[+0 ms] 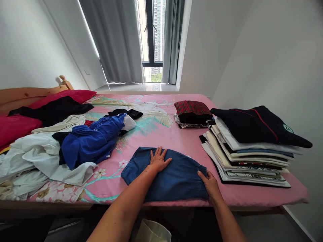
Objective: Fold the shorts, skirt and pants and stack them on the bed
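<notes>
A pair of dark blue pants [174, 181] lies doubled over at the bed's near edge, with a gathered band at its left end. My left hand [158, 159] rests flat on top of the cloth, fingers spread, gripping nothing. At the right end, my right hand [209, 183] pinches the edge of the pants, thumb above and the other fingers partly hidden beneath or behind the cloth.
Left of the pants is a loose heap with a blue garment [94, 137] and white clothes [40, 153]. A tall folded stack [247, 164], topped by a black garment [249, 124], stands right. Behind it sits a smaller pile with red plaid [193, 107].
</notes>
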Action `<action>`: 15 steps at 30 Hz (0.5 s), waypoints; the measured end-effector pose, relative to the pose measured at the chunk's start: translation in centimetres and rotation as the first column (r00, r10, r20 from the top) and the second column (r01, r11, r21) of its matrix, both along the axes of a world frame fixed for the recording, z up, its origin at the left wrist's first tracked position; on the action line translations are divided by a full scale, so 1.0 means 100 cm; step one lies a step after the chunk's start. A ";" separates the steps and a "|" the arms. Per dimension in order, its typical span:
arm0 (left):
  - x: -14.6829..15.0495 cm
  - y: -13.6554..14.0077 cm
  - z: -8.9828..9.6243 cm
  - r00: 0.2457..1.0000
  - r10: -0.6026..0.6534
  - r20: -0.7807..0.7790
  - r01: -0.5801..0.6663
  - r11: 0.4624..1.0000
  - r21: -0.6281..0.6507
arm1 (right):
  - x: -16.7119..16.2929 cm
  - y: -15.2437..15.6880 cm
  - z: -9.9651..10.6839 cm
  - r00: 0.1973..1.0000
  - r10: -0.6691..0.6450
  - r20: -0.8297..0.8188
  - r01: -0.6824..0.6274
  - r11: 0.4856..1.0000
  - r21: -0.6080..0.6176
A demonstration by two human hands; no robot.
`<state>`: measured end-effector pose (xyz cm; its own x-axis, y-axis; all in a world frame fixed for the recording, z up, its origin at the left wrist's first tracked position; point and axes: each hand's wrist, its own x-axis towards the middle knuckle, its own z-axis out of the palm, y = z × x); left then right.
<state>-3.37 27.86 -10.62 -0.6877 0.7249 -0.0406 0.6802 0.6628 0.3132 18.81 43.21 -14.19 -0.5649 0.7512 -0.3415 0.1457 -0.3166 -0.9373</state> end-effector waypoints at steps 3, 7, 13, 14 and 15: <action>0.005 -0.001 0.002 0.999 0.045 -0.023 -0.045 0.999 0.010 | -0.001 0.000 0.003 0.999 -0.011 -0.031 0.010 0.999 -0.034; 0.038 0.004 -0.005 0.998 -0.063 -0.010 0.064 0.995 0.070 | 0.002 -0.001 0.003 0.998 -0.023 -0.061 0.022 0.999 -0.027; 0.062 0.007 -0.024 0.983 -0.084 0.164 0.031 0.954 0.300 | 0.006 -0.012 0.017 0.987 -0.089 -0.131 0.065 0.982 -0.179; 0.060 0.007 -0.024 0.957 -0.096 0.275 -0.024 0.915 0.403 | 0.005 -0.018 0.025 0.985 -0.097 -0.145 0.065 0.975 -0.211; 0.059 0.005 -0.024 0.912 -0.122 0.391 -0.097 0.863 0.496 | 0.002 -0.024 0.035 0.981 -0.102 -0.165 0.061 0.971 -0.233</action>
<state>2.52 28.41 -12.99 -0.6818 0.7292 0.0592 0.4317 0.3356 0.8373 18.97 40.79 -10.69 -0.5707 0.7117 -0.4095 -0.0483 -0.5270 -0.8485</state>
